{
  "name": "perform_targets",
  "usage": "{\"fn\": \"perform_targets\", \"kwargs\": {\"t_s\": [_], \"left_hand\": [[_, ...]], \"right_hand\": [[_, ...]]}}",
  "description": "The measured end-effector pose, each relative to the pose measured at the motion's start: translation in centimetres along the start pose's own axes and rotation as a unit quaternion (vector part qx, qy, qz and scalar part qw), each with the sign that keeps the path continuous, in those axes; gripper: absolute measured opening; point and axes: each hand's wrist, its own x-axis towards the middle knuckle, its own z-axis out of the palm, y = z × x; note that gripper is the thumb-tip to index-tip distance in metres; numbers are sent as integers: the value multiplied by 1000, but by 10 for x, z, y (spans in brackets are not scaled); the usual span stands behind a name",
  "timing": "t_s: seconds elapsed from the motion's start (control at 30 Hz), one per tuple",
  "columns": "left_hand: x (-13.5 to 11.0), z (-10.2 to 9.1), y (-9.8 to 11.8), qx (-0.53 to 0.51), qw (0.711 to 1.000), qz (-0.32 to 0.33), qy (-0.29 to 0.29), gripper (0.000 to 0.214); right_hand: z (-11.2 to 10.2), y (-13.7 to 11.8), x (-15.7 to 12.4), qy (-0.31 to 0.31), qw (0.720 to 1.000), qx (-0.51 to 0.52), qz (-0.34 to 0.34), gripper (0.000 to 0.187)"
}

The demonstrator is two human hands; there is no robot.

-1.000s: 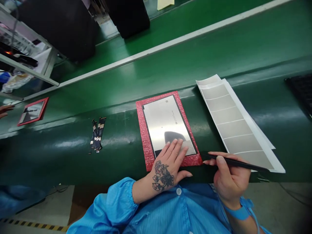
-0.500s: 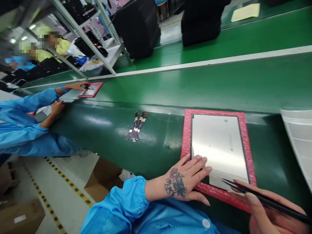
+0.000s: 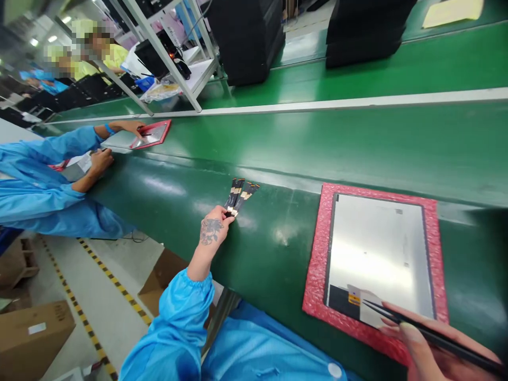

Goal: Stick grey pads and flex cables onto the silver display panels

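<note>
My left hand (image 3: 213, 226), with a tattoo on its back, reaches across the green belt. Its fingertips pinch the lower end of a bundle of black flexible flat cables (image 3: 241, 195) with gold-coloured patches. My right hand (image 3: 432, 350) holds black tweezers (image 3: 381, 310), their tips over the lower left corner of a silver-backed display panel (image 3: 377, 248). That panel lies on a red bubble-foam mat (image 3: 315, 270). At the corner, a small white film piece with a yellow label (image 3: 354, 299) sits on a dark patch.
A co-worker in a blue smock works at the belt's left, hands (image 3: 101, 161) near a smaller red mat (image 3: 153, 133). Black bins (image 3: 246, 39) stand on a farther green belt behind a white rail (image 3: 317, 108). Cardboard boxes (image 3: 34, 338) lie on the floor below.
The view has swung left. My left hand has moved off the panel to the cable bundle. My right hand and tweezers stay at the panel's lower corner, and the sheet at the right has left view.
</note>
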Motion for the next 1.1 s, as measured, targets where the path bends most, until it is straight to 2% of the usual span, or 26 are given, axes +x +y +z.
{"fn": "perform_targets", "kwargs": {"t_s": [0.13, 0.23, 0.33, 0.4, 0.43, 0.5, 0.53, 0.6, 0.67, 0.77, 0.83, 0.87, 0.9, 0.97, 1.03, 1.1], "left_hand": [[7, -5, -6, -87, 996, -21, -20, 18], [1, -19, -2, -151, 988, -16, -10, 25], [-28, -28, 23, -244, 970, 6, -20, 31], [-61, -22, 52, -346, 932, 8, -110, 32], [-79, -15, 69, -376, 907, -1, -190, 33], [-112, 5, 100, -413, 840, -12, -351, 39], [-126, 17, 114, -427, 807, -18, -408, 41], [-145, 37, 132, -446, 761, -23, -471, 43], [-153, 52, 139, -460, 742, -25, -488, 44], [-154, 64, 136, -459, 751, -2, -474, 43], [-153, 67, 130, -436, 775, 40, -455, 39], [-153, 68, 127, -416, 797, 76, -432, 35], [-153, 69, 124, -387, 823, 128, -396, 30], [-156, 71, 118, -302, 870, 268, -283, 25], [-160, 74, 112, -199, 879, 401, -162, 24], [-165, 78, 107, -131, 867, 473, -83, 23]], "right_hand": [[-3, -27, -2, 35, 998, 17, 51, 20], [-15, -40, 9, -11, 998, 59, 24, 20], [-21, -49, 18, -60, 997, 48, -17, 28], [-16, -56, 20, -106, 993, -5, -48, 21], [-11, -60, 21, -144, 987, -32, -60, 20], [0, -65, 21, -241, 966, -73, -63, 25], [5, -67, 23, -275, 956, -86, -56, 29], [11, -68, 28, -297, 949, -104, -33, 38], [12, -65, 36, -300, 947, -115, -11, 44], [8, -58, 49, -351, 930, -111, 20, 46], [5, -54, 56, -394, 913, -98, 38, 46], [4, -52, 60, -409, 907, -97, 43, 44], [3, -50, 63, -411, 905, -103, 40, 43], [1, -47, 70, -381, 914, -138, -4, 36], [-1, -43, 76, -341, 919, -181, -79, 27], [0, -40, 80, -333, 909, -207, -142, 19]]}}
